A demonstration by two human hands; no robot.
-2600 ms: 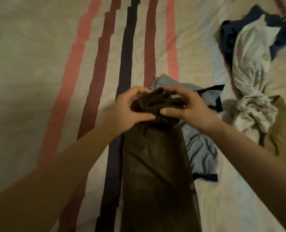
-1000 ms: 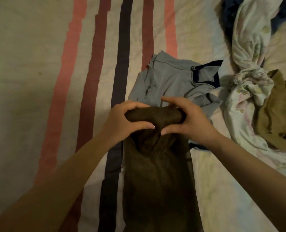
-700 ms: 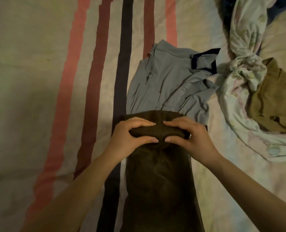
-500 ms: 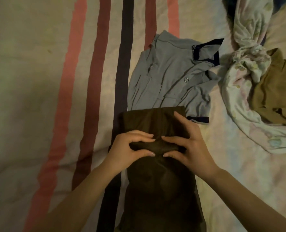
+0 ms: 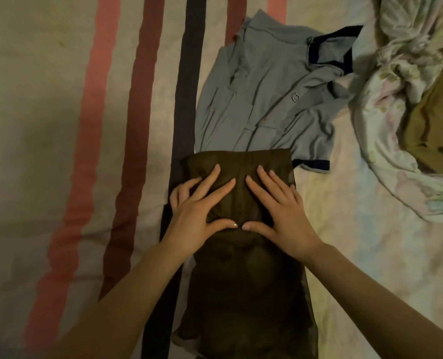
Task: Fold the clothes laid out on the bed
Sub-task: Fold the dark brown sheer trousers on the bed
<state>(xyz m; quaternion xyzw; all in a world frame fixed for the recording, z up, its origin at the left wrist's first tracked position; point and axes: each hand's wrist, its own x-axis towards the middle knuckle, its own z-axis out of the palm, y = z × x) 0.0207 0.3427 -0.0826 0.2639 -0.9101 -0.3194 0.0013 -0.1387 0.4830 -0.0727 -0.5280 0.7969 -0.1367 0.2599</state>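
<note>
Neither grip pinches anything: the left hand (image 5: 199, 218) and right hand (image 5: 280, 213) lie spread flat, thumbs touching, pressing the folded top of the dark brown garment (image 5: 243, 275) against the bed (image 5: 34, 125), likely to set the crease. A grey shirt (image 5: 262, 92) lies just beyond, unfolded.

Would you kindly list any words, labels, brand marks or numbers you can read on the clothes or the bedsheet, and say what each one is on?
No readable text in this view.
Grey-blue polo shirt with navy trim: a small ring-shaped emblem on the chest, too small to read as a letter or brand.
Dark brown sheer garment, striped bedsheet, pale floral cloth: no lettering visible.
</note>
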